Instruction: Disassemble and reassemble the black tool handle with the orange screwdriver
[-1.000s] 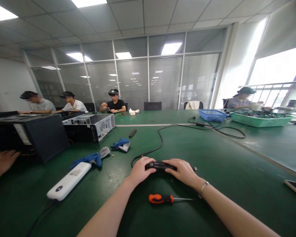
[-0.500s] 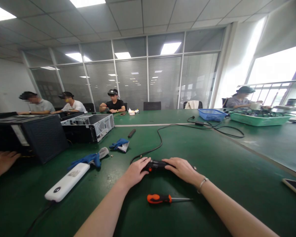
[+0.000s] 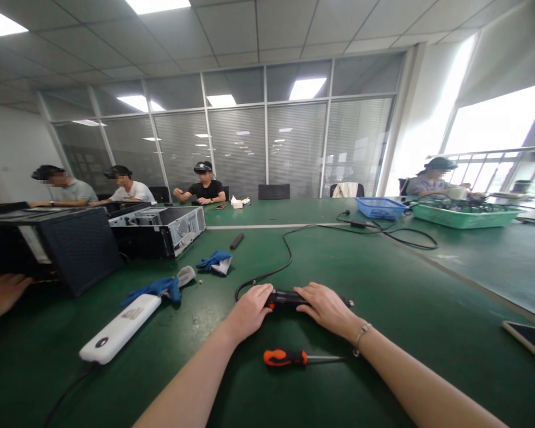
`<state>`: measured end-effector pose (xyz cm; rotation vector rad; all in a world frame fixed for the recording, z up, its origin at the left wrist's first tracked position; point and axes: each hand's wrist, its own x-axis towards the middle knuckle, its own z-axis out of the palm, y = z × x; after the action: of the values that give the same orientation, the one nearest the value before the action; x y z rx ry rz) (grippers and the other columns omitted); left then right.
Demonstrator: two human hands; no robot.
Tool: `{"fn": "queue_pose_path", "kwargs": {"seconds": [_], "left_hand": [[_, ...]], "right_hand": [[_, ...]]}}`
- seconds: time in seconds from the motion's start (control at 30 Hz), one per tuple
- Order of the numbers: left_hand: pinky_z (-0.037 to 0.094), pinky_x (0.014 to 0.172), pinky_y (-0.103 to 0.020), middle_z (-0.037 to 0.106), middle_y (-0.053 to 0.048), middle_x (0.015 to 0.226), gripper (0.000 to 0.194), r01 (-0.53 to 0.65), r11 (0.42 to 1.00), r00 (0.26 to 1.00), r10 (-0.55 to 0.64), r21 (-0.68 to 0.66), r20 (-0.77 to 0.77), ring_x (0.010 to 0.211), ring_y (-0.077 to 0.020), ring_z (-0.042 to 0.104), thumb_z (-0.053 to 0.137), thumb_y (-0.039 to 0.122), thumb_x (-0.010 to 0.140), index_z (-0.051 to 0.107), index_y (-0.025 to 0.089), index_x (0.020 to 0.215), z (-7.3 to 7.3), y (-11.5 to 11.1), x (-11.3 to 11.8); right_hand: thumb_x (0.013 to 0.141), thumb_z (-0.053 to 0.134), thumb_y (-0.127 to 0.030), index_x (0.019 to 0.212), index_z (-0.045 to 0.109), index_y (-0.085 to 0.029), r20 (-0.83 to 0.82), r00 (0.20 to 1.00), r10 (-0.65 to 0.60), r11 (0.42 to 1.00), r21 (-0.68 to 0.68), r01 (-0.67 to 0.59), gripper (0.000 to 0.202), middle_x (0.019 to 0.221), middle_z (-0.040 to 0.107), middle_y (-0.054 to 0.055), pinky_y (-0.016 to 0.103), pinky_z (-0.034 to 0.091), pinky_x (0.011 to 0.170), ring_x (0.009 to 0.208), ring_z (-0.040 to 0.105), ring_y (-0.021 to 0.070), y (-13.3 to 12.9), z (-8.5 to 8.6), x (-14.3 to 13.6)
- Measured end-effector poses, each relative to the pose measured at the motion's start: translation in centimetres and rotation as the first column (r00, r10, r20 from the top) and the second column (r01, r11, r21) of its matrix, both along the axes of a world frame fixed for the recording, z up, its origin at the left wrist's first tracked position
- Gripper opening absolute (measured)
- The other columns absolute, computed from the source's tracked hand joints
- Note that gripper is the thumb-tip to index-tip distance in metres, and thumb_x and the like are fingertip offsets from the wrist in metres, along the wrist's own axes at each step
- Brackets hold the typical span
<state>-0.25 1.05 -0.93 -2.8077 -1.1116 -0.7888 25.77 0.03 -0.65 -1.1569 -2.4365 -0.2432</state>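
Observation:
A black corded tool (image 3: pixel 285 298) with a red switch lies crosswise on the green table (image 3: pixel 405 356). My left hand (image 3: pixel 253 306) is closed on its cord end. Around the other end, my right hand (image 3: pixel 324 304) is closed too, and a metal tip pokes out to its right. Nearer to me, between my forearms, lies an orange and black screwdriver (image 3: pixel 285 357), its shaft pointing right.
To the left are a white power bank-like device (image 3: pixel 120 329), blue gloves (image 3: pixel 172 288), an open computer case (image 3: pixel 189 229) and another person's hand (image 3: pixel 2 297). Blue (image 3: pixel 380 208) and green baskets (image 3: pixel 466 215) stand at back right; a phone-like object (image 3: pixel 530 339) lies right.
My right hand has shifted slightly on the tool, and more of its metal tip shows. The view has moved a little.

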Motion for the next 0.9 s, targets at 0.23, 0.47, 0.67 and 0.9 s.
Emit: {"fn": "queue_pose_path", "kwargs": {"seconds": [0.23, 0.47, 0.67, 0.9], "left_hand": [[0.046, 0.101, -0.045, 0.053, -0.015, 0.131, 0.05, -0.046, 0.994, 0.996, 0.054, 0.097, -0.078, 0.123, -0.0275, 0.051, 0.055, 0.015, 0.09, 0.039, 0.019, 0.136, -0.4, 0.1, 0.9], [0.046, 0.101, -0.044, 0.054, -0.013, 0.13, 0.046, -0.044, 0.991, 0.994, 0.056, 0.125, -0.095, 0.12, -0.0254, 0.053, 0.05, 0.009, 0.09, 0.042, 0.019, 0.135, -0.4, 0.1, 1.1], [0.045, 0.102, -0.045, 0.056, -0.012, 0.13, 0.046, -0.064, 0.991, 0.995, 0.072, 0.12, -0.065, 0.121, -0.0251, 0.053, 0.052, 0.01, 0.09, 0.044, 0.021, 0.134, -0.4, 0.0, 1.1], [0.04, 0.107, -0.044, 0.05, -0.01, 0.137, 0.057, -0.043, 0.999, 0.999, 0.043, 0.027, -0.002, 0.125, -0.0241, 0.048, 0.06, 0.012, 0.085, 0.041, 0.024, 0.137, -0.3, -0.1, 0.6]], "right_hand": [[0.09, 0.053, -0.034, 0.138, 0.039, -0.018, 0.042, 0.997, -0.059, 0.994, 0.091, 0.055, 0.052, 0.121, 0.061, 0.015, 0.044, 0.043, 0.088, 0.1, 0.06, 0.0271, 0.5, -1.2, -0.5], [0.09, 0.055, -0.033, 0.132, 0.045, -0.018, 0.045, 0.996, -0.079, 0.992, 0.1, 0.074, 0.046, 0.106, 0.067, 0.011, 0.039, 0.044, 0.084, 0.092, 0.062, 0.0243, 0.4, -1.3, -0.5], [0.091, 0.052, -0.033, 0.134, 0.044, -0.017, 0.014, 0.996, -0.085, 0.99, 0.11, 0.083, 0.047, 0.112, 0.065, 0.014, 0.043, 0.041, 0.089, 0.1, 0.06, 0.0262, 0.0, -1.2, -0.7], [0.089, 0.053, -0.041, 0.131, 0.047, -0.019, -0.002, 0.997, -0.082, 0.994, 0.078, 0.082, 0.048, 0.109, 0.065, 0.012, 0.042, 0.041, 0.089, 0.099, 0.06, 0.026, 0.2, -1.2, -0.5]]}}
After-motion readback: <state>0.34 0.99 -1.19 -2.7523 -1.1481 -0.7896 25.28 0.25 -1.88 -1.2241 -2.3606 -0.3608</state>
